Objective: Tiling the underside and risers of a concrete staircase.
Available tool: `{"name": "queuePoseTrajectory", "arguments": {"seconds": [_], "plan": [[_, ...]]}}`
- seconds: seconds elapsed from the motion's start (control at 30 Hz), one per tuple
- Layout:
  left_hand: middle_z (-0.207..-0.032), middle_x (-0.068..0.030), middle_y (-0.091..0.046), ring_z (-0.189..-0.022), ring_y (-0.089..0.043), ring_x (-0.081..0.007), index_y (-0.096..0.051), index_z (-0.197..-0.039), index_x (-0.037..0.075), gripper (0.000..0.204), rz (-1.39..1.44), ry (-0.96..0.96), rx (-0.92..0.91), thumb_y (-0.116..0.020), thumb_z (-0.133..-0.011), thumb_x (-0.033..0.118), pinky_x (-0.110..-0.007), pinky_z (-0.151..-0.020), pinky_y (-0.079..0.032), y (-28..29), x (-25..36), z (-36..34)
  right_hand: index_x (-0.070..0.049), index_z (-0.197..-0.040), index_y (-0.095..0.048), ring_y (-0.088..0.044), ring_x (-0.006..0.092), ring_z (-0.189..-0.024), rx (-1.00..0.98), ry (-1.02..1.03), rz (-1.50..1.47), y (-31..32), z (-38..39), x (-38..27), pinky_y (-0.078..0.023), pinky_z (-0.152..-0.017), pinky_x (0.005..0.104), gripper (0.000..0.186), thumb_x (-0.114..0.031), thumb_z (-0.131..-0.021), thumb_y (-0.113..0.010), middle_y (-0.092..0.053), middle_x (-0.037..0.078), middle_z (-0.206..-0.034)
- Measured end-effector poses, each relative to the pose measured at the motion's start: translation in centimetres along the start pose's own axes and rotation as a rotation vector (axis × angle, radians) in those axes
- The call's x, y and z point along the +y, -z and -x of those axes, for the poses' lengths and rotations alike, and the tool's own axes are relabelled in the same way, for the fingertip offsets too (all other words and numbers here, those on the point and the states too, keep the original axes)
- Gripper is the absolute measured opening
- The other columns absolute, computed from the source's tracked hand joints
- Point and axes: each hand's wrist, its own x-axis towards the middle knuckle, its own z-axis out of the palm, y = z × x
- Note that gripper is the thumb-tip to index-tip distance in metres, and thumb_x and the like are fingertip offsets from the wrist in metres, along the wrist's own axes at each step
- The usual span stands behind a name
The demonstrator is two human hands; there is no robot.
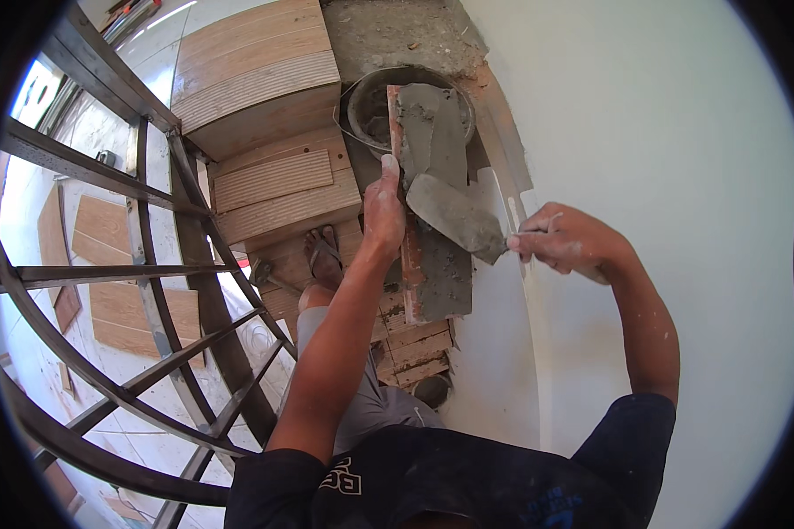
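Note:
My left hand (385, 210) grips the left edge of a long reddish tile (412, 286), its thumb pointing up along the side. Wet grey mortar (437, 132) covers most of the tile's upward face, thick and uneven. In my right hand (563, 240) is a trowel (454, 216), held by its handle. The trowel's mortar-smeared blade lies across the middle of the tile, tip toward my left hand. Beneath the tile's far end stands a round bucket (359, 110) with a wire handle, partly hidden; some mortar shows inside.
Stair steps (265, 106) with wood-look tiles rise ahead on the left. A loose ridged tile (273, 181) lies on one. A dark metal railing (141, 185) curves along my left, with cut tiles (106, 234) on the floor beyond. A pale wall (644, 115) borders the right.

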Motion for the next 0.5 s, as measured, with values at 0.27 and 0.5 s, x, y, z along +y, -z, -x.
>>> {"name": "queuePoseTrajectory", "arguments": {"seconds": [0.27,0.5], "plan": [[-0.109,-0.01,-0.071,-0.095,-0.062,-0.0175,-0.068,-0.118,-0.006,0.072,0.139,-0.032,0.064,-0.038,-0.11,0.058,-0.033,-0.088,-0.051,-0.1,0.8,-0.1,0.0,-0.077,-0.068,-0.06,0.0406,-0.07,0.08,0.36,0.542,-2.1,0.9,3.0,-0.05,-0.067,0.0463,0.048,-0.043,-0.098,-0.066,-0.064,0.021,-0.073],[-0.12,-0.0107,-0.069,-0.102,-0.065,-0.0197,-0.062,-0.133,-0.005,0.073,0.192,0.057,0.05,-0.041,-0.108,0.061,-0.033,-0.093,-0.051,0.0,1.4,0.5,0.0,-0.078,-0.067,-0.059,0.0384,-0.066,0.204,0.531,0.52,-2.9,-2.1,6.3,-0.048,-0.063,0.0443,0.042,-0.038,-0.096,-0.07,-0.062,0.019,-0.069]]}}
